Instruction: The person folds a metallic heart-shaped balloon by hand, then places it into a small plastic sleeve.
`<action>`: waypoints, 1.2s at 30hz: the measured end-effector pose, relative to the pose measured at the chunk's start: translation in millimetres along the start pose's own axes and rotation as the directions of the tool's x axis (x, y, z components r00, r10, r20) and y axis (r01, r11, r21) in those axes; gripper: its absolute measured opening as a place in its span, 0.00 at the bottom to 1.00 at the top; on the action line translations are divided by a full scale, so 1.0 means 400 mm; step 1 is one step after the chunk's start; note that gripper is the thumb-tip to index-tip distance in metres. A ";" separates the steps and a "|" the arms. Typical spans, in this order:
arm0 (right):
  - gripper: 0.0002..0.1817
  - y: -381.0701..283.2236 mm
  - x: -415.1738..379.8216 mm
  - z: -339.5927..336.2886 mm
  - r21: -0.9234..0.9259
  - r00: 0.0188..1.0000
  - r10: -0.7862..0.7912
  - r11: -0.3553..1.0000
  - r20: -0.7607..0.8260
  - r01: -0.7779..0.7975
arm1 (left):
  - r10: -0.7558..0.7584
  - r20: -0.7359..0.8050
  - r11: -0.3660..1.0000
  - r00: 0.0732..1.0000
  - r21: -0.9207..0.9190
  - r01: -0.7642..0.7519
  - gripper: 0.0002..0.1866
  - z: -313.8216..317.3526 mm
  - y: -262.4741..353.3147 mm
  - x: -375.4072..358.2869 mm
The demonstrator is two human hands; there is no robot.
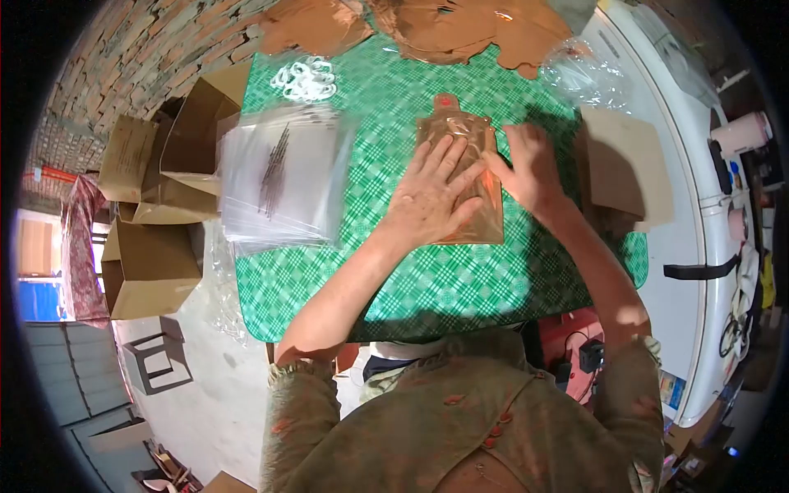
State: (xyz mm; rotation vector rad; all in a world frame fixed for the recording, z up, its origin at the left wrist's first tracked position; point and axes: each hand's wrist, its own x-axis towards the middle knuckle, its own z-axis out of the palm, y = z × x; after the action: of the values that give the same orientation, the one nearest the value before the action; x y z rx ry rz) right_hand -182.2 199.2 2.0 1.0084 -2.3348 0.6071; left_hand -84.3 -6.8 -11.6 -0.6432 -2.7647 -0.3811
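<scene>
A shiny copper-brown plastic bag (491,222) with a narrow tab at its top lies flat on the table. My left hand (433,191) rests on it, palm down with fingers spread. At the bag's right edge is my right hand (532,164), its thumb stretched out to the edge and apart from the bent fingers; it grips nothing visible. To the left lies a stack of clear plastic sleeves (316,177) with dark print on them.
A green checked cloth (378,283) covers the table. White loops (306,80) and brown plastic pieces (460,31) lie along the far side. Clear crumpled plastic (585,74) and a cardboard piece (629,168) are at right. Open cardboard boxes (152,263) stand at left.
</scene>
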 end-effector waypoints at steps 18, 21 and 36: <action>0.20 0.067 0.176 0.042 0.130 0.669 0.166 0.920 0.725 -0.369 | -0.042 -0.095 0.998 0.995 -0.053 0.037 0.37 0.018 -0.002 -0.009; 0.19 0.041 0.181 0.034 0.121 0.672 0.211 0.903 0.710 -0.411 | -0.039 -0.137 0.999 0.990 -0.039 0.034 0.38 0.021 -0.004 -0.011; 0.10 -0.082 0.149 -0.134 0.534 0.904 0.291 0.733 0.314 -0.421 | -0.529 -0.244 0.571 0.813 -0.811 0.128 0.61 -0.093 -0.087 0.004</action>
State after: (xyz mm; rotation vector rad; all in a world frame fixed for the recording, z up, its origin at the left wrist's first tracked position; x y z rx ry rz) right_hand -177.1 178.7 85.8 0.8938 -2.6118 1.5346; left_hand -94.3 -48.0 16.8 -0.0909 -2.1242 -1.6389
